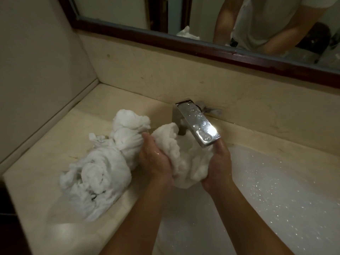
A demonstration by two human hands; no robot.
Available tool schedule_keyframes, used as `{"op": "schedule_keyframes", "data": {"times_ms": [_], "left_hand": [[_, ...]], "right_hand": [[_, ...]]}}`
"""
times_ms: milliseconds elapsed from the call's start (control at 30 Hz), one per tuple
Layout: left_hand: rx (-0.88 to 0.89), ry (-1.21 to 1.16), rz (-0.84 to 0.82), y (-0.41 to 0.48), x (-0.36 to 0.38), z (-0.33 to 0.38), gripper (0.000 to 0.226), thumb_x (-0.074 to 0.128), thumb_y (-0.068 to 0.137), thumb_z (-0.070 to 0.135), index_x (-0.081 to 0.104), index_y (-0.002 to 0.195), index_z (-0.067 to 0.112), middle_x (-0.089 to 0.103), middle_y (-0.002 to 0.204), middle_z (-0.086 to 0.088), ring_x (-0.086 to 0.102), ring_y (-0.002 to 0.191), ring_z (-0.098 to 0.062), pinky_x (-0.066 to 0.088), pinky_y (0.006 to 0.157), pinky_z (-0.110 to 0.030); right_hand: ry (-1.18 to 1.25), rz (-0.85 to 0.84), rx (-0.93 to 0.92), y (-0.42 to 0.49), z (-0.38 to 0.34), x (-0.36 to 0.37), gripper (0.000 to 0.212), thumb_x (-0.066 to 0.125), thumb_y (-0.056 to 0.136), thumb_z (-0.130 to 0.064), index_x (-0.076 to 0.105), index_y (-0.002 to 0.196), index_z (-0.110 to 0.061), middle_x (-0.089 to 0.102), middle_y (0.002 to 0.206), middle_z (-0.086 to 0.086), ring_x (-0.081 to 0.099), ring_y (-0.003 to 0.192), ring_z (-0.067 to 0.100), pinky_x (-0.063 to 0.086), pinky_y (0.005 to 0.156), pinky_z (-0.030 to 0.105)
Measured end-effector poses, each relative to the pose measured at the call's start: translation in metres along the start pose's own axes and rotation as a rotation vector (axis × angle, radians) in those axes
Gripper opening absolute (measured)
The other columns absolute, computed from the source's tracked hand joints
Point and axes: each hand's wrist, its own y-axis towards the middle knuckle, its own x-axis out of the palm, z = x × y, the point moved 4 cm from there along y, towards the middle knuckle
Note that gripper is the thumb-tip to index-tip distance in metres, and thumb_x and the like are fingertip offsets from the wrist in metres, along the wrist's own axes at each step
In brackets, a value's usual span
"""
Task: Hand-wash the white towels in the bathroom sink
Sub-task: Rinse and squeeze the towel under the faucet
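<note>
Our left hand (156,160) and right hand (219,163) are gripping a bunched white towel (185,159) between them, under the overhanging faucet (198,124); twisted towels (99,168) are lying on the counter (53,142), left of our hands.

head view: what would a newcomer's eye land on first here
Dead centre, the wet left hand and right hand hold a bunched white towel between them, just under the shiny chrome tap and above the droplet-speckled sink. To their left, a heap of twisted white towels lies on the beige counter.
</note>
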Motion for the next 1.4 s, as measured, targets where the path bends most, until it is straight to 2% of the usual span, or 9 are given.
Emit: {"op": "schedule_keyframes", "data": {"times_ms": [133, 367, 500, 633, 833, 1133, 1267, 1333, 1400], "left_hand": [[-0.089, -0.097, -0.057, -0.001, -0.005, -0.001, 0.079, 0.054, 0.081, 0.078, 0.071, 0.131, 0.019, 0.075, 0.124, -0.008, 0.071, 0.117, -0.028, 0.055, 0.105, -0.053], [-0.185, -0.181, -0.061, 0.001, -0.005, -0.012, 0.079, 0.066, 0.076, 0.075, 0.075, 0.123, 0.012, 0.075, 0.122, -0.017, 0.07, 0.117, -0.037, 0.05, 0.109, -0.06], [-0.311, -0.16, -0.171, -0.013, 0.008, -0.012, 0.068, 0.053, 0.098, 0.065, 0.075, 0.117, 0.003, 0.075, 0.115, -0.023, 0.072, 0.111, -0.04, 0.052, 0.107, -0.059], [-0.403, -0.168, -0.216, -0.028, 0.018, -0.024, 0.071, 0.043, 0.102, 0.066, 0.073, 0.121, 0.004, 0.075, 0.115, -0.023, 0.073, 0.11, -0.039, 0.054, 0.104, -0.057], [-0.458, -0.158, -0.315, -0.032, 0.028, -0.065, 0.116, 0.066, 0.057, 0.098, 0.069, 0.132, 0.01, 0.068, 0.122, -0.03, 0.065, 0.121, -0.045, 0.043, 0.112, -0.067], [-0.308, -0.031, -0.342, -0.025, 0.028, -0.06, 0.091, 0.073, 0.067, 0.087, 0.075, 0.119, 0.012, 0.073, 0.122, -0.023, 0.069, 0.118, -0.042, 0.048, 0.108, -0.065], [-0.136, 0.035, -0.185, -0.026, 0.016, -0.03, 0.05, 0.072, 0.075, 0.063, 0.08, 0.092, 0.016, 0.08, 0.097, -0.011, 0.076, 0.098, -0.034, 0.057, 0.096, -0.06], [-0.043, 0.076, -0.171, -0.024, 0.012, -0.015, 0.039, 0.072, 0.081, 0.057, 0.078, 0.087, 0.019, 0.08, 0.09, -0.003, 0.077, 0.092, -0.026, 0.06, 0.091, -0.057], [0.018, 0.133, -0.16, -0.021, 0.008, -0.004, 0.025, 0.069, 0.095, 0.048, 0.072, 0.08, 0.028, 0.077, 0.077, 0.016, 0.073, 0.078, 0.0, 0.061, 0.082, -0.035]], "right_hand": [[0.024, 0.015, 0.027, 0.0, 0.009, -0.002, 0.045, 0.053, 0.106, -0.039, 0.071, 0.13, -0.006, 0.075, 0.125, 0.015, 0.071, 0.12, 0.036, 0.056, 0.102, 0.049], [0.211, 0.029, 0.057, -0.002, 0.01, -0.012, 0.045, 0.048, 0.103, -0.044, 0.083, 0.108, -0.015, 0.077, 0.112, 0.013, 0.076, 0.1, 0.027, 0.057, 0.09, 0.04], [0.216, 0.021, -0.02, -0.003, -0.004, -0.023, 0.058, 0.055, 0.097, -0.046, 0.065, 0.137, -0.005, 0.068, 0.122, 0.017, 0.068, 0.113, 0.034, 0.055, 0.095, 0.041], [0.159, -0.011, -0.094, -0.01, -0.023, -0.035, 0.034, 0.045, 0.106, -0.039, 0.069, 0.104, -0.014, 0.069, 0.094, 0.007, 0.071, 0.092, 0.023, 0.058, 0.081, 0.033], [0.057, 0.043, -0.163, -0.017, -0.038, -0.046, 0.032, 0.052, 0.105, -0.03, 0.075, 0.085, -0.021, 0.071, 0.084, 0.002, 0.072, 0.083, 0.021, 0.058, 0.078, 0.034], [-0.007, 0.198, -0.148, -0.016, -0.029, -0.055, 0.035, 0.074, 0.088, -0.043, 0.077, 0.103, -0.013, 0.073, 0.101, 0.015, 0.071, 0.101, 0.033, 0.054, 0.101, 0.052], [-0.06, 0.235, -0.106, -0.015, -0.015, -0.038, 0.03, 0.065, 0.098, -0.033, 0.074, 0.111, -0.008, 0.076, 0.107, 0.016, 0.074, 0.105, 0.034, 0.059, 0.091, 0.044], [-0.087, 0.244, -0.094, -0.015, -0.009, -0.026, 0.034, 0.062, 0.1, -0.032, 0.074, 0.119, -0.006, 0.078, 0.116, 0.015, 0.073, 0.114, 0.033, 0.057, 0.1, 0.046], [-0.109, 0.248, -0.097, -0.013, -0.001, -0.017, 0.034, 0.06, 0.102, -0.033, 0.075, 0.123, -0.01, 0.078, 0.118, 0.013, 0.072, 0.118, 0.032, 0.053, 0.109, 0.051]]}}
